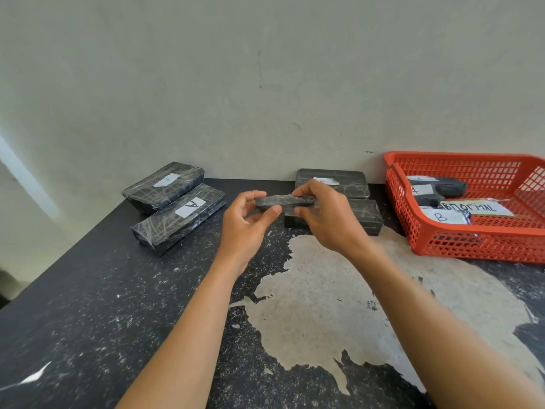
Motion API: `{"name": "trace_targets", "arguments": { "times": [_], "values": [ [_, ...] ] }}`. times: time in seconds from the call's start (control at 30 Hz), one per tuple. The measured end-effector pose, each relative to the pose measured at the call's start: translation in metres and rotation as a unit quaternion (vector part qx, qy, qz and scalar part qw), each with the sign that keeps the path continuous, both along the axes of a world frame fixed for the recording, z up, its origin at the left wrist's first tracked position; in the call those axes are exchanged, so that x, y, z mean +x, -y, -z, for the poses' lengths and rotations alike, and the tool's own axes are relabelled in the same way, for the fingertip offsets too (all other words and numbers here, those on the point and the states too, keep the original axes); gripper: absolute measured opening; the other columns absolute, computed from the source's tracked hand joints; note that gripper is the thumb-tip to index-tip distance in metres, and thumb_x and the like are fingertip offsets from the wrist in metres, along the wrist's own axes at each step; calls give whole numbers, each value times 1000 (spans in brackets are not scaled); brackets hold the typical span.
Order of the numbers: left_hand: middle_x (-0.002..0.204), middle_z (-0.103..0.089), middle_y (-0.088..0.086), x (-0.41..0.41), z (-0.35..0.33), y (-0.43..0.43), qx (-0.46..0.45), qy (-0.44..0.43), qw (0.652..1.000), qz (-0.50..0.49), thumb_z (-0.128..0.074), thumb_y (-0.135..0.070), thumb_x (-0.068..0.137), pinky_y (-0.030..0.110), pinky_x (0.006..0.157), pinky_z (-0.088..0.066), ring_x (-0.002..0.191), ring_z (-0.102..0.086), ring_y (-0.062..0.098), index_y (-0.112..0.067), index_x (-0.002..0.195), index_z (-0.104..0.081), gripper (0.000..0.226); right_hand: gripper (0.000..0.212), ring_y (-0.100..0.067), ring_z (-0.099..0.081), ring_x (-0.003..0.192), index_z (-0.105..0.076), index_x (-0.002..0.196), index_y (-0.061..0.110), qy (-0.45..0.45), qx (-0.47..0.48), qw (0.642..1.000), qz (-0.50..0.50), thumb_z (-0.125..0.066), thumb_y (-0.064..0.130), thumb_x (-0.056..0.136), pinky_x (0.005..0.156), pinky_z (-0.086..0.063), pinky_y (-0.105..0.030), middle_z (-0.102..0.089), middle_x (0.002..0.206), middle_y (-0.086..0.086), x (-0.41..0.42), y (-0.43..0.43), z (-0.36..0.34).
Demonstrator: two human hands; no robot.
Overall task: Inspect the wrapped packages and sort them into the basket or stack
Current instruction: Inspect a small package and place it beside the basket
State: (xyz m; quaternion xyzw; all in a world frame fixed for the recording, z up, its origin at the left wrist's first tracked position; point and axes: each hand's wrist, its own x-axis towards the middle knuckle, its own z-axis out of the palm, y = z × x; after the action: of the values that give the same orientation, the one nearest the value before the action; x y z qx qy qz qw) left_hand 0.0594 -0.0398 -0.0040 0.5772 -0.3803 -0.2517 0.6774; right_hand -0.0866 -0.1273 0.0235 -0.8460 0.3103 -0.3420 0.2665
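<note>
I have a thin black wrapped package (283, 201) up off the bench (124, 314), held edge-on between both my hands. My left hand (246, 222) takes its left end, thumb pressed on the near side and fingers curled round the far side. My right hand (327, 215) comes over the right end, fingers draped across the top and thumb tucked underneath. Both hands are closed on it, neither one flat open.

Just beyond my right hand, two more black wrapped packages lie on the bench: a nearer package (361, 216) partly hidden behind my knuckles, and a farther package (342, 180) against the wall with a white label whose letter I cannot read from here.

Off beyond my left hand, well apart from it, two more lie side by side and touching, angled away from me. The nearer one is the package marked A (180, 218); the one behind it (163, 185) has a white label too faint to read.

To the right of my right hand sits a red plastic basket (413, 231), near the wall. Inside it are a few dark wrapped packages (442, 187) with white labels, one package marked B (445, 216), and a paper strip with handwritten letters (472, 208).

The bench top is black and badly worn, with a large pale bare patch (318, 296) under my right forearm.
</note>
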Motion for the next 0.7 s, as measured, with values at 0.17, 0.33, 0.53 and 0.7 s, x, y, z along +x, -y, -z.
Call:
{"name": "trace_targets", "arguments": {
  "times": [0.17,0.33,0.53,0.7],
  "values": [
    [110,-68,-1,-3,-2,1,-11,-12,1000,-1,-75,-1,82,17,79,-53,90,-69,4,-14,103,-62,29,18,-10,-60,98,-61,101,24,-7,29,999,-20,-71,20,87,80,-48,-18,-64,107,4,-6,2,-3],
    [121,-63,-1,0,-3,-2,-26,-13,1000,1,-72,0,84,20,85,-53,101,-66,6,-13,116,-60,37,11,-11,-61,99,-62,103,24,20,57,998,-34,-66,24,92,88,-53,-36,-65,106,7,-5,3,-2],
    [115,-67,14,1,-11,-3,-86,-161,981,61,-37,7,98,27,85,-55,100,-67,15,-6,109,-65,33,20,-10,-61,99,-61,116,25,19,56,997,-55,-59,22,97,89,-52,-34,-63,109,12,-11,8,-3],
    [107,-73,8,-2,-13,-4,-110,-164,978,74,-53,11,92,28,89,-56,102,-68,17,-9,101,-69,27,25,-10,-51,120,-59,122,25,13,10,999,-42,-59,22,97,100,-42,-28,-57,132,9,-10,10,3]
  ]
}}
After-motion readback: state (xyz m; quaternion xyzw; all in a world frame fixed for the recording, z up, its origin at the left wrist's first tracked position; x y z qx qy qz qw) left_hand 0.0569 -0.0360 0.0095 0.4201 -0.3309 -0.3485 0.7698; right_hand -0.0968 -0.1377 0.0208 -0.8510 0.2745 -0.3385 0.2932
